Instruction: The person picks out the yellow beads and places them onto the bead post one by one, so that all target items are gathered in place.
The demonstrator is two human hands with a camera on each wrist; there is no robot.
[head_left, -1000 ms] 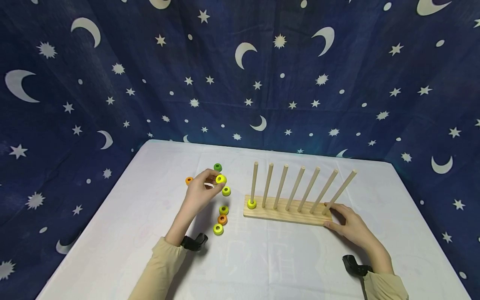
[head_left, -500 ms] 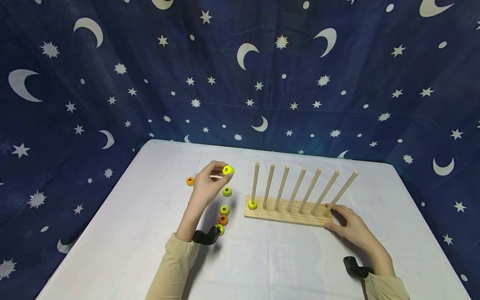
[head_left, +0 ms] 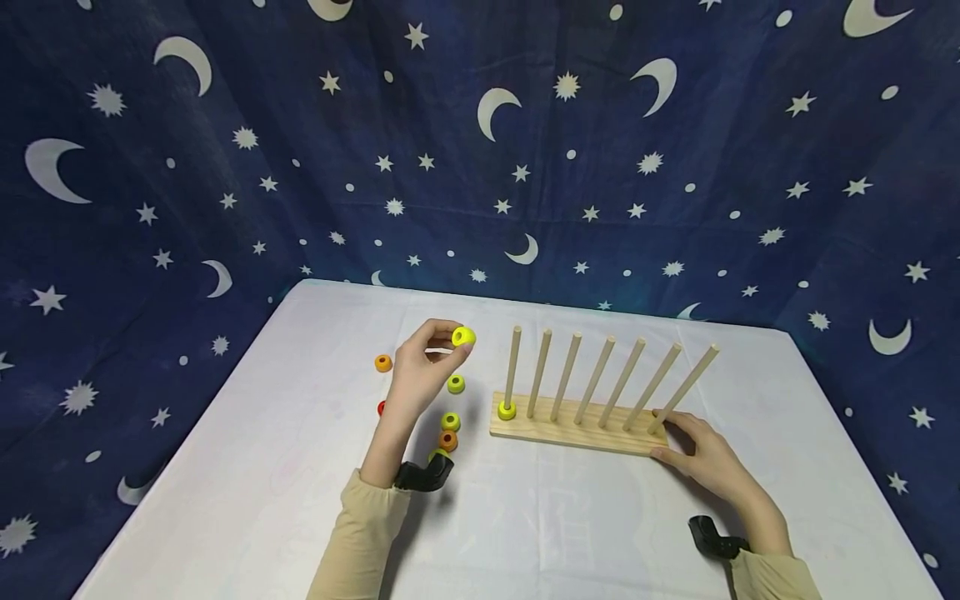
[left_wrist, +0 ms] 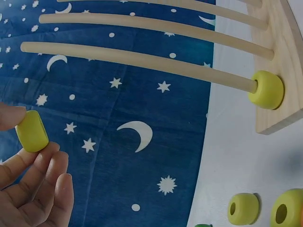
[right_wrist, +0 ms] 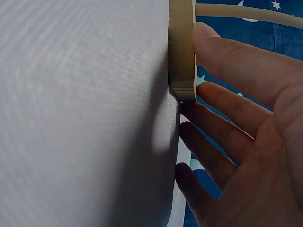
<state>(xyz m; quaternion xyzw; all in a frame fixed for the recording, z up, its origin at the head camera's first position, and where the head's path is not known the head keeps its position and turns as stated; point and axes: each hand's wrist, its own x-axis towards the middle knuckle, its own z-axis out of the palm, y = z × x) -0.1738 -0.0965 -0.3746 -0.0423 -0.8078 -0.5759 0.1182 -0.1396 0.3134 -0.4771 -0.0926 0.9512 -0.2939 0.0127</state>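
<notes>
My left hand (head_left: pixel 422 367) pinches a yellow bead (head_left: pixel 463 336) between thumb and fingertips, raised above the table to the left of a wooden peg board (head_left: pixel 555 432). In the left wrist view that bead (left_wrist: pixel 32 131) is apart from the pegs. Upright pegs stand in a row along the board. One yellow bead (head_left: pixel 506 411) sits at the foot of the leftmost peg (head_left: pixel 513 367); the other pegs carry none. At the board's right end, my right hand (head_left: pixel 705 458) grips it, thumb (right_wrist: pixel 227 59) on one side and fingers on the other.
Loose beads lie left of the board: a yellow-green one (head_left: pixel 456 383), another yellow-green one (head_left: pixel 450 422), a brownish-orange one (head_left: pixel 447 440), an orange one (head_left: pixel 383 363) and a partly hidden red one (head_left: pixel 381 407). A green bead (left_wrist: pixel 203 225) barely shows in the left wrist view. Starry cloth (head_left: pixel 480 167) hangs behind.
My left hand has carried its yellow bead rightward and up, closer to the leftmost peg. The red bead has come into sight behind the wrist. My right hand keeps its hold on the board.
</notes>
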